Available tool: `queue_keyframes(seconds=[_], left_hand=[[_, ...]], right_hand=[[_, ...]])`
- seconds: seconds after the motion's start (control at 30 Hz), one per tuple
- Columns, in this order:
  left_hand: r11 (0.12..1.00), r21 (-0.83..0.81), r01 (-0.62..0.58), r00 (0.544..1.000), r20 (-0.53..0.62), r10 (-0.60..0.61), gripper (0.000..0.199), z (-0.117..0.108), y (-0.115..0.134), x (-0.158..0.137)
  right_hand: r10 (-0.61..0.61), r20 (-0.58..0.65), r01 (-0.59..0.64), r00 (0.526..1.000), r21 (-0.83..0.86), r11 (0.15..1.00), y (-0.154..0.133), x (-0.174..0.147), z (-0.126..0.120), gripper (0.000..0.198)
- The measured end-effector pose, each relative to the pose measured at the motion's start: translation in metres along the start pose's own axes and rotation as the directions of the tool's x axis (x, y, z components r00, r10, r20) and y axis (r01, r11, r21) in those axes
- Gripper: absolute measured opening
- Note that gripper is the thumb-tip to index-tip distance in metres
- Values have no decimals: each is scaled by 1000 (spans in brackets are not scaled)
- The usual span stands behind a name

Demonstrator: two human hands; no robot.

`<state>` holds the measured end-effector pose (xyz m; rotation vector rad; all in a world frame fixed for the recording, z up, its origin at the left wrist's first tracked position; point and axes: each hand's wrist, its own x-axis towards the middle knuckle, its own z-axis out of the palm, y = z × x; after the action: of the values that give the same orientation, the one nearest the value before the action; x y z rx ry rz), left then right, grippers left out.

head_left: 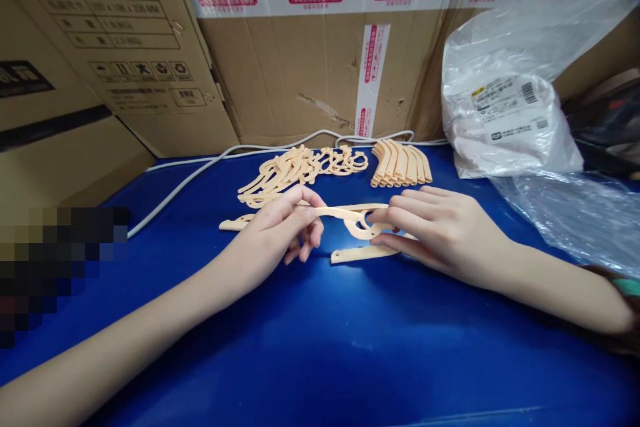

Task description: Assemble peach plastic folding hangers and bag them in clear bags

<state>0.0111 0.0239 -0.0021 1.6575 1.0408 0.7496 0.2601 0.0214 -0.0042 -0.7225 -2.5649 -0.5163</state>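
Observation:
My left hand (284, 221) pinches a beige plastic hanger arm (336, 213) between thumb and fingers. The arm's right end meets a curved beige hanger hook (356, 229), on which my right hand (436, 225) has closed. Whether the two parts are joined I cannot tell, as my right fingers cover some of the hook. On the blue surface below my right hand lies a loose hanger arm (357, 254). Another flat beige piece (234, 223) shows left of my left hand, partly hidden by it.
Behind my hands lie a loose heap of beige hanger pieces (293, 170) and a neat row of curved hanger arms (400, 163). A white cable (185, 195) runs along the back. Cardboard boxes (300, 60) form the rear wall. A plastic bag (505, 113) stands at the right.

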Motion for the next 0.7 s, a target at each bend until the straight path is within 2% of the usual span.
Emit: queue_keyframes(seconds=[0.1, 0.2, 0.27, 0.33, 0.43, 0.6, 0.7], left_hand=[[941, 311, -134, 991, 28, 132, 18, 0, 3, -6], [713, 628, -313, 949, 167, 269, 18, 4, 4, -13], [552, 724, -414, 904, 254, 345, 19, 8, 3, -17], [464, 749, -473, 868, 306, 390, 21, 10, 1, -19], [440, 751, -492, 860, 339, 382, 21, 11, -4, -20], [434, 766, -474, 870, 331, 365, 24, 11, -6, -19], [429, 779, -457, 876, 309, 370, 26, 12, -5, -18]], right_hand=[[-29, -31, 29, 999, 17, 999, -5, 0, -1, 25], [-48, -65, 51, 997, 44, 998, -12, 1, -1, 24], [-57, -70, 61, 996, 64, 996, -17, 2, -1, 26], [-60, -67, 65, 996, 81, 995, -21, 3, -1, 29], [-50, -49, 55, 998, 106, 993, -24, 3, -1, 31], [33, 38, -39, 999, 162, 986, -18, 1, 2, 32], [18, 95, -32, 995, 154, 988, -15, 0, 5, 32]])
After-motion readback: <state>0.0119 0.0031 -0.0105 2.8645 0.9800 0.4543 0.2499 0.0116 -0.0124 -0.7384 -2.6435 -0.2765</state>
